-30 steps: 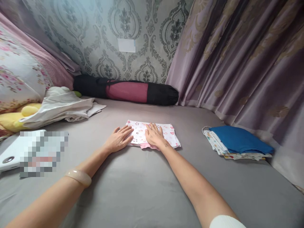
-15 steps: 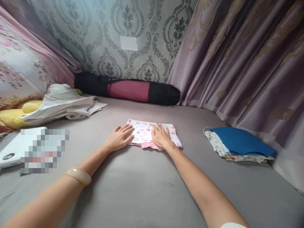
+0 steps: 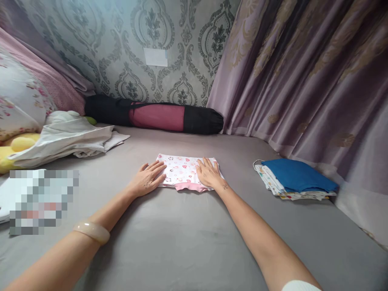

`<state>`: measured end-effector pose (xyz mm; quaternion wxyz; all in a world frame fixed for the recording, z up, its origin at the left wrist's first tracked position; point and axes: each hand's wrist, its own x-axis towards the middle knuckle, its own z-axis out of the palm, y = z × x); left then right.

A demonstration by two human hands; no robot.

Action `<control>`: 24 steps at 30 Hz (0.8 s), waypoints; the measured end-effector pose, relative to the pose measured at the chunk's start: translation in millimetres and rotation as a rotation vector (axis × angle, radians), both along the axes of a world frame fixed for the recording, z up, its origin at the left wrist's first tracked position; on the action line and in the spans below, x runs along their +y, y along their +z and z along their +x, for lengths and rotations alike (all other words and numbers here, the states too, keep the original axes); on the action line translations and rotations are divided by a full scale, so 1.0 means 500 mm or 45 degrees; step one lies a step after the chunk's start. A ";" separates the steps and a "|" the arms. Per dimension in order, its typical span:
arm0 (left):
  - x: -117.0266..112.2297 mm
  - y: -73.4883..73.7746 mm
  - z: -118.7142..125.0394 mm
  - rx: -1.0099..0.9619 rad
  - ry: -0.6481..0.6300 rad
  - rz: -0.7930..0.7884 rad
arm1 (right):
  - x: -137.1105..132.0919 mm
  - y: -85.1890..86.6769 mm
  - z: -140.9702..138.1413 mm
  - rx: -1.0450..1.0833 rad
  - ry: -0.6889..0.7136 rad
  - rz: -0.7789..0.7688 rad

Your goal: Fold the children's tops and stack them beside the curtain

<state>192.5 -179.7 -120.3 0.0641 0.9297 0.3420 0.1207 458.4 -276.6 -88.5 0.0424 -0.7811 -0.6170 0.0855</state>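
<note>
A white garment (image 3: 179,169) with a pink and red print lies folded into a flat rectangle on the grey bed sheet (image 3: 169,234). Its pink trimmed edge faces me. My left hand (image 3: 149,178) rests flat on the garment's left edge, fingers stretched out. On the right part of the cloth lies my right hand (image 3: 209,173), palm down with the fingers spread. Neither hand grips the fabric. The cloth under both palms is hidden.
To the right sits a stack of folded clothes (image 3: 300,176), blue on top. A long black and maroon bag (image 3: 157,116) lies along the wall. At left are a crumpled pale cloth (image 3: 72,137), a yellow plush toy (image 3: 22,143) and a white object (image 3: 24,194), partly blurred out.
My right hand has slid slightly towards the garment's right edge. My left hand stays on the left edge. The whole view has shifted a little.
</note>
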 end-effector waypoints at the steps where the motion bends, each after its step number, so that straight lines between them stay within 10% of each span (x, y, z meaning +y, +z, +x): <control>1: 0.001 -0.001 0.000 -0.006 -0.003 0.001 | -0.002 -0.002 0.006 -0.012 -0.008 0.005; 16: 0.002 0.005 -0.005 -0.105 0.064 -0.071 | -0.001 0.029 0.094 0.408 -0.271 0.201; 24: 0.020 0.033 0.005 -0.146 0.795 -0.143 | -0.033 0.029 0.181 0.369 -0.608 0.010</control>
